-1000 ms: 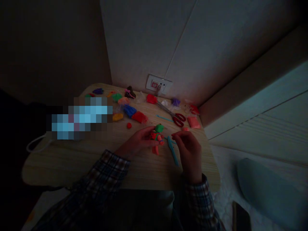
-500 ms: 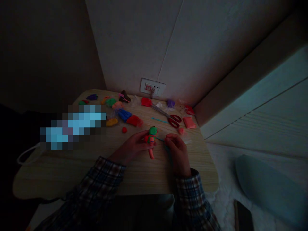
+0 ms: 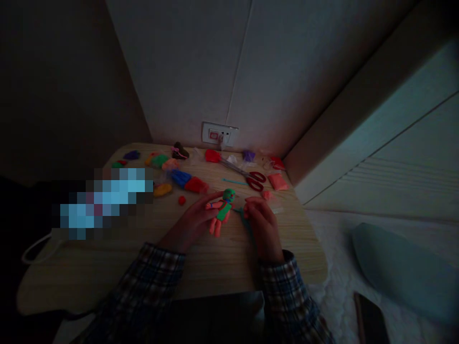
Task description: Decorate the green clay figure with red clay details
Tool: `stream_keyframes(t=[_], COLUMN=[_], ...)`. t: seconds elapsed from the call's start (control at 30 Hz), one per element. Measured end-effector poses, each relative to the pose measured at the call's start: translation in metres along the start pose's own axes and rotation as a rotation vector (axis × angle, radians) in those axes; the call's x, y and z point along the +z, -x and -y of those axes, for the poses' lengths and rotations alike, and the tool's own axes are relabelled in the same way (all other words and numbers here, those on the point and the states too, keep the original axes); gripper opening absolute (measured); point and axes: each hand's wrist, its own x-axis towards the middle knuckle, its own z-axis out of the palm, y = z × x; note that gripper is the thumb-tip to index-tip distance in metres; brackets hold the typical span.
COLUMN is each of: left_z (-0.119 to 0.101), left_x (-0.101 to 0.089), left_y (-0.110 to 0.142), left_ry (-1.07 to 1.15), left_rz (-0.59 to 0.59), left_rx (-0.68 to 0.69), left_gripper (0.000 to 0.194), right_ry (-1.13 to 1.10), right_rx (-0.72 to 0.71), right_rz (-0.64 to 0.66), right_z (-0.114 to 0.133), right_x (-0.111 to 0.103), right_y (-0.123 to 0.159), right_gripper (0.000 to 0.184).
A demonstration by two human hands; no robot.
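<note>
My left hand (image 3: 193,217) is closed around the side of a small clay figure (image 3: 224,211), held above the table. The figure has a green head, a green front with red edging and salmon-pink arms and legs. Its front is turned up toward me. Close by on the right, my right hand (image 3: 263,222) has its thumb and fingers pinched together on a slim teal modelling tool (image 3: 244,220). The tool's dark thin tip points at the figure's side; I cannot tell whether it touches. Part of the tool is hidden by the fingers.
Red-handled scissors (image 3: 247,176) and a thin blue stick (image 3: 234,181) lie behind the hands. Bagged clay, including a blue lump (image 3: 181,178) and a pink packet (image 3: 278,181), lines the wooden table (image 3: 215,267). A red ball (image 3: 182,200) sits left. A pixelated glowing object (image 3: 107,200) is farther left.
The clay figure has been turned in my left hand, from side-on to front up, so its green front and both legs show. The view has shifted slightly.
</note>
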Motion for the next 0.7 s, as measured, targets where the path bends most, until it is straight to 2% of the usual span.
stream_keyframes(t=[0.2, 0.4, 0.53, 0.7], left_z=[-0.0014, -0.0019, -0.0029, -0.0005], left_x=[0.0001, 0.0006, 0.0028, 0.0018], left_y=[-0.0025, -0.0003, 0.0009, 0.0012], left_ry=[-0.020, -0.071, -0.118, -0.193], left_rz=[-0.037, -0.089, -0.122, -0.165], left_rx=[0.017, 0.014, 0.014, 0.005], left_gripper=[0.038, 0.046, 0.043, 0.057], right_ry=[-0.028, -0.058, -0.075, -0.043], right_rx=[0.027, 0.064, 0.133, 0.221], right_rz=[-0.012, -0.022, 0.011, 0.085], right_z=[-0.0003, 0.0019, 0.0036, 0.0057], right_x=[0.0013, 0.0015, 0.0026, 0.0074], right_y=[-0.0008, -0.0002, -0.0003, -0.0021], right_gripper=[0.018, 0.021, 0.025, 0.032])
